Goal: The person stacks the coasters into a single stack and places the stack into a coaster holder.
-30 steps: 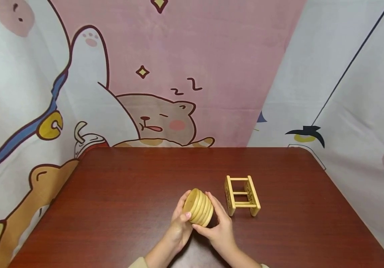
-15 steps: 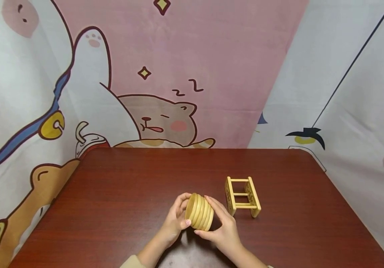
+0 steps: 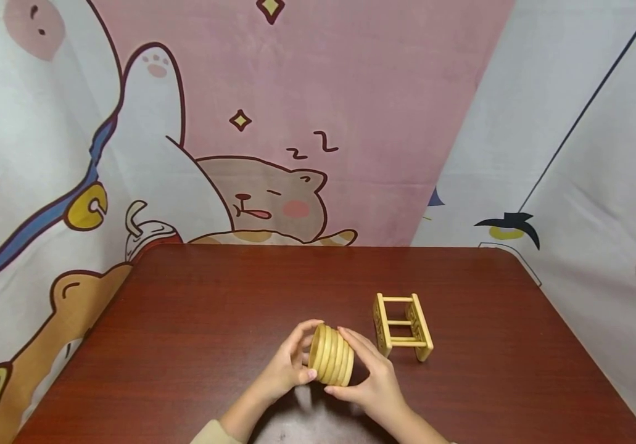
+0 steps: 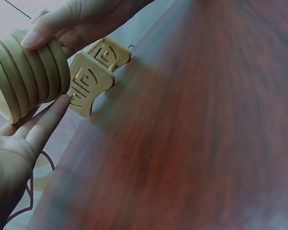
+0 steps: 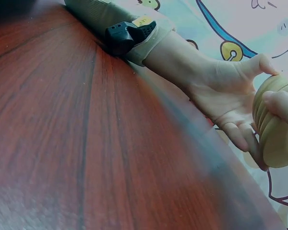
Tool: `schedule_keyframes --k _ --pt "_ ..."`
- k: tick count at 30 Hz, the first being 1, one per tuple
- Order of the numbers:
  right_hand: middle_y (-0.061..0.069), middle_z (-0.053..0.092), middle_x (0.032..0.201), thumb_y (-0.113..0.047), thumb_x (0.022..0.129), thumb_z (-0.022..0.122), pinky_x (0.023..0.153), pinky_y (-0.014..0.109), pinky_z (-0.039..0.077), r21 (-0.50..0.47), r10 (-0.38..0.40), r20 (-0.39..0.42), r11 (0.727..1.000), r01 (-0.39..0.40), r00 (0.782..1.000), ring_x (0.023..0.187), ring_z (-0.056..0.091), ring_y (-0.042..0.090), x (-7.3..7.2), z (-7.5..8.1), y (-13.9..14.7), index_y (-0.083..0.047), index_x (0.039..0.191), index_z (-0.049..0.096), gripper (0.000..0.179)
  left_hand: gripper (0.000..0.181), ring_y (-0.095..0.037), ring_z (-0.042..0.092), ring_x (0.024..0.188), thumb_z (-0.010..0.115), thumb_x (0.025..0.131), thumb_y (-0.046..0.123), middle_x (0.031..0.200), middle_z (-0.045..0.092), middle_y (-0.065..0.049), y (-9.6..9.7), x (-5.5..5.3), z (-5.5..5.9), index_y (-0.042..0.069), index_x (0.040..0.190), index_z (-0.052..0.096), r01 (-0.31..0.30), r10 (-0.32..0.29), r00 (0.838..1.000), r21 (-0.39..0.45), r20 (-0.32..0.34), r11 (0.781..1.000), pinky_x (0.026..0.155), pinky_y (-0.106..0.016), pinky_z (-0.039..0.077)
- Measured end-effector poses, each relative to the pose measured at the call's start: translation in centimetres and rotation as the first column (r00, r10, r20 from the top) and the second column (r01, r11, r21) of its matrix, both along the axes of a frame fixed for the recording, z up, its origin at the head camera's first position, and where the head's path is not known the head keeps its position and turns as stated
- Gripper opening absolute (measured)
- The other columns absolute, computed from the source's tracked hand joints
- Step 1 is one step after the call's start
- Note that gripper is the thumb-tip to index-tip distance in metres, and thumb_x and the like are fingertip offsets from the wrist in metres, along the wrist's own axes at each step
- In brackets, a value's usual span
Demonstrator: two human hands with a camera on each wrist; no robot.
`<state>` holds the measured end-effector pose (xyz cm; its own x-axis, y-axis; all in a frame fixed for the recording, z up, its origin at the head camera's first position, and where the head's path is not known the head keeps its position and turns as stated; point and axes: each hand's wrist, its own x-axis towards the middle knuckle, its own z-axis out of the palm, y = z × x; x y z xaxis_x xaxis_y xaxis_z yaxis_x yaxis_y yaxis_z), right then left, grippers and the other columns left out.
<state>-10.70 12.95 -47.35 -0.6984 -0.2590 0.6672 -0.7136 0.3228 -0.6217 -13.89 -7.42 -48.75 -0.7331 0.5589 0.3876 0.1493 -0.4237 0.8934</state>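
A stack of several round, pale wooden coasters (image 3: 333, 356) is held tilted on its side between both hands above the front middle of the table. The left hand (image 3: 281, 370) has its thumb at the lower edge and its fingers around the far side of the stack's left end. From the right, the right hand (image 3: 379, 382) grips the stack between thumb and fingers. In the right wrist view the left hand (image 5: 225, 91) reaches toward the coasters (image 5: 278, 143) with thumb and fingers at their rims. The left wrist view shows the right thumb pressed on the stack's side.
A small wooden coaster rack (image 3: 421, 324) with rods between two carved side panels stands right of the hands on the dark red-brown table (image 3: 212, 296). A cartoon-printed cloth (image 3: 373, 111) hangs behind the table and along its sides.
The stack has shifted slightly down and right and turned more sideways. The left hand has moved left at the wrist, its fingers shifting to the stack's end. The rack stays put.
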Motion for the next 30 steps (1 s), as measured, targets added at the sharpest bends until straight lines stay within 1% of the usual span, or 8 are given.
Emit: schedule_keyframes --k 5,8,11,15,18,22,26,30 --pt "0.015 0.055 0.130 -0.021 0.059 0.091 0.100 0.024 0.036 0.021 0.021 -0.013 1.000 -0.020 1.000 0.120 0.051 0.024 -0.2 0.3 0.2 0.001 0.136 0.050 0.090 0.080 -0.031 0.065 0.090 0.067 0.076 0.009 0.127 0.048 -0.024 0.0 0.0 0.5 -0.003 0.140 0.022 0.012 -0.011 0.999 -0.037 0.031 0.999 0.069 -0.043 0.054" --pt "0.015 0.055 0.129 -0.020 0.060 0.091 0.100 0.024 0.036 0.043 0.030 -0.009 0.999 -0.029 1.000 0.121 0.050 0.023 -0.3 0.4 0.3 0.000 0.137 0.050 0.089 0.080 -0.032 0.064 0.091 0.068 0.076 0.009 0.128 0.045 -0.024 0.2 0.1 0.8 -0.003 0.140 0.020 0.012 -0.010 0.999 -0.056 0.052 0.998 0.069 -0.042 0.054" --pt "0.012 0.056 0.130 -0.020 0.060 0.091 0.100 0.024 0.036 0.062 0.028 0.003 0.998 -0.028 1.000 0.121 0.050 0.023 -0.4 0.6 0.5 -0.002 0.136 0.051 0.088 0.079 -0.032 0.064 0.091 0.069 0.077 0.007 0.129 0.045 -0.023 0.5 0.2 1.0 -0.002 0.139 0.020 0.009 -0.005 0.998 -0.063 0.063 0.998 0.070 -0.040 0.054" --pt "0.009 0.055 0.132 -0.020 0.060 0.091 0.099 0.024 0.036 0.066 0.032 0.025 0.997 -0.034 0.999 0.122 0.050 0.022 -0.4 0.9 0.8 -0.005 0.136 0.052 0.087 0.077 -0.033 0.064 0.093 0.071 0.078 0.002 0.127 0.046 -0.024 0.8 0.4 1.3 -0.001 0.138 0.023 0.009 -0.006 0.997 -0.035 0.078 0.999 0.071 -0.040 0.054" --pt "0.009 0.055 0.133 -0.020 0.060 0.091 0.099 0.023 0.036 0.062 0.043 0.033 0.997 -0.045 0.999 0.122 0.050 0.021 -0.5 1.0 1.0 -0.006 0.136 0.053 0.086 0.077 -0.033 0.064 0.092 0.071 0.077 -0.001 0.124 0.048 -0.024 1.0 0.4 1.5 -0.001 0.138 0.024 0.004 -0.002 0.996 -0.019 0.088 1.000 0.071 -0.039 0.054" --pt "0.012 0.054 0.133 -0.021 0.061 0.091 0.100 0.023 0.036 0.069 0.050 0.038 0.996 -0.052 0.998 0.123 0.050 0.021 -0.7 1.1 1.1 -0.006 0.136 0.053 0.085 0.076 -0.032 0.064 0.091 0.070 0.075 -0.004 0.122 0.049 -0.023 1.2 0.5 1.7 -0.001 0.137 0.026 -0.010 0.012 0.995 -0.022 0.100 1.000 0.071 -0.038 0.054" --pt "0.012 0.055 0.132 -0.020 0.061 0.091 0.099 0.023 0.036 0.079 0.047 0.037 0.996 -0.050 0.998 0.122 0.051 0.021 -0.8 1.3 1.4 -0.007 0.135 0.054 0.084 0.075 -0.033 0.064 0.092 0.071 0.075 -0.005 0.121 0.049 -0.023 1.4 0.4 1.9 -0.001 0.136 0.026 -0.009 0.014 0.993 -0.042 0.119 0.999 0.072 -0.038 0.054" --pt "0.012 0.056 0.130 -0.017 0.058 0.092 0.098 0.024 0.037 0.080 0.036 0.037 0.996 -0.039 0.999 0.120 0.052 0.021 -0.7 1.7 1.8 -0.007 0.133 0.055 0.083 0.077 -0.031 0.064 0.091 0.072 0.074 -0.002 0.119 0.051 -0.021 1.9 0.2 2.4 -0.002 0.135 0.025 -0.015 0.026 0.992 -0.091 0.124 0.996 0.071 -0.041 0.054"
